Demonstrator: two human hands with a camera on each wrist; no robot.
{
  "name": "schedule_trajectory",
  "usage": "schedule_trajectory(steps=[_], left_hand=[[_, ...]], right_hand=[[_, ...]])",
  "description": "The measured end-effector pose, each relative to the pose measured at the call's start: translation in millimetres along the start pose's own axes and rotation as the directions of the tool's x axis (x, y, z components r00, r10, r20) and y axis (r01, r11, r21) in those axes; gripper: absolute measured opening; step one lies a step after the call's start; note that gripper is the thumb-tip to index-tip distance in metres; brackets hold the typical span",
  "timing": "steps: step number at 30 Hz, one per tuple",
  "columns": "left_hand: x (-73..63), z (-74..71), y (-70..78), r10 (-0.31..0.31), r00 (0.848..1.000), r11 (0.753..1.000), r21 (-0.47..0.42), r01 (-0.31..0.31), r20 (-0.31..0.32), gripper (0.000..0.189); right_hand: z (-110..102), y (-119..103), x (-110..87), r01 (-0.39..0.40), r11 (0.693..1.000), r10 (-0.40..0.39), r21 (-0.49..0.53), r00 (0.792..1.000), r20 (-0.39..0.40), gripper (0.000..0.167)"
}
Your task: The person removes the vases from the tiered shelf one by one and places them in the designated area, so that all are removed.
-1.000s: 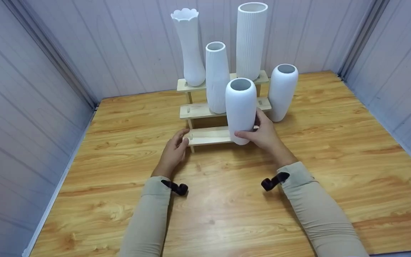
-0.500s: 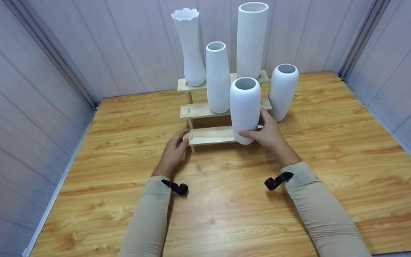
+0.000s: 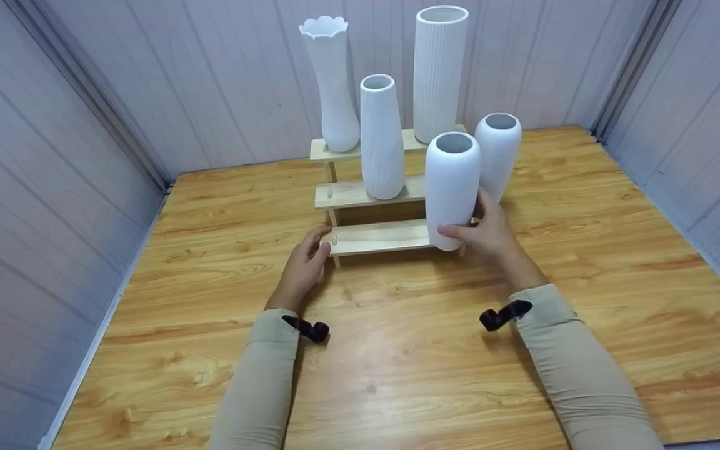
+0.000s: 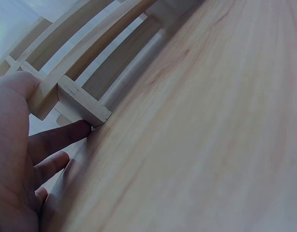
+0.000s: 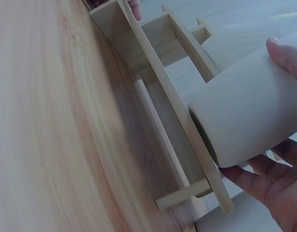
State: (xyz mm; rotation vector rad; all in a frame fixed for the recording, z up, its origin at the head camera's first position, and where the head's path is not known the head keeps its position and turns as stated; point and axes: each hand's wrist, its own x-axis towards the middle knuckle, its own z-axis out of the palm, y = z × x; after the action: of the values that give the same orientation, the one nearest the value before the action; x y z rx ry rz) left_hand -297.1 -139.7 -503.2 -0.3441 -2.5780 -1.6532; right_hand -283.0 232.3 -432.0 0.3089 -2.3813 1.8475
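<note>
My right hand (image 3: 487,230) grips a smooth white vase (image 3: 452,181) near its base, thumb in front. The vase stands upright at the right end of the lowest tier of a stepped wooden stand (image 3: 379,239). In the right wrist view, the vase's base (image 5: 250,113) meets that tier's board, slightly over its front edge. My left hand (image 3: 300,265) holds the left end of the same tier. In the left wrist view, its thumb is at the board (image 4: 44,99) and a finger (image 4: 66,137) touches the leg.
A tapered vase (image 3: 382,140) stands on the middle tier. The top tier bears a scalloped-rim vase (image 3: 333,87) and a tall ribbed vase (image 3: 439,75). Another smooth vase (image 3: 499,147) stands right of the stand, partly hidden. Walls enclose the wooden table (image 3: 360,375).
My right hand has moved the smooth vase rightward along the lowest tier to its right end, where it now overlaps the vase behind. My left hand has stayed in place.
</note>
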Motion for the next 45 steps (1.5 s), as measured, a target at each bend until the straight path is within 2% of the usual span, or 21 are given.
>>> schedule_trajectory(steps=[7,16,23,27,36,45], left_hand=[[0.2,-0.4,-0.1,-0.015,1.000,1.000,0.019,0.015,-0.001,0.038],[-0.9,0.5,1.2,-0.021,1.000,0.999,0.028,0.021,0.000,0.038],[-1.6,1.3,1.4,-0.030,1.000,0.999,0.030,0.030,-0.009,0.038],[-1.1,0.8,1.6,-0.027,1.000,0.999,0.031,0.028,-0.005,0.038],[-0.9,0.5,0.9,-0.019,1.000,1.000,0.020,0.019,0.004,0.039],[1.3,0.0,-0.9,-0.007,1.000,1.000,0.030,0.007,-0.013,0.039]], right_hand=[[-18.8,3.3,-2.8,0.022,1.000,-0.022,-0.018,1.000,-0.019,0.095],[-45.9,8.3,-8.3,-0.053,0.997,0.048,-0.060,0.995,-0.082,0.102],[-68.2,14.2,-10.1,-0.011,0.992,-0.006,-0.129,0.992,-0.128,0.096],[-80.0,19.0,-11.6,-0.013,0.988,-0.013,-0.155,0.987,-0.162,0.094],[-99.1,23.5,-11.3,-0.097,0.983,0.064,-0.157,0.977,-0.203,0.098],[-107.4,33.8,-6.5,-0.094,0.987,0.060,-0.128,0.967,-0.249,0.094]])
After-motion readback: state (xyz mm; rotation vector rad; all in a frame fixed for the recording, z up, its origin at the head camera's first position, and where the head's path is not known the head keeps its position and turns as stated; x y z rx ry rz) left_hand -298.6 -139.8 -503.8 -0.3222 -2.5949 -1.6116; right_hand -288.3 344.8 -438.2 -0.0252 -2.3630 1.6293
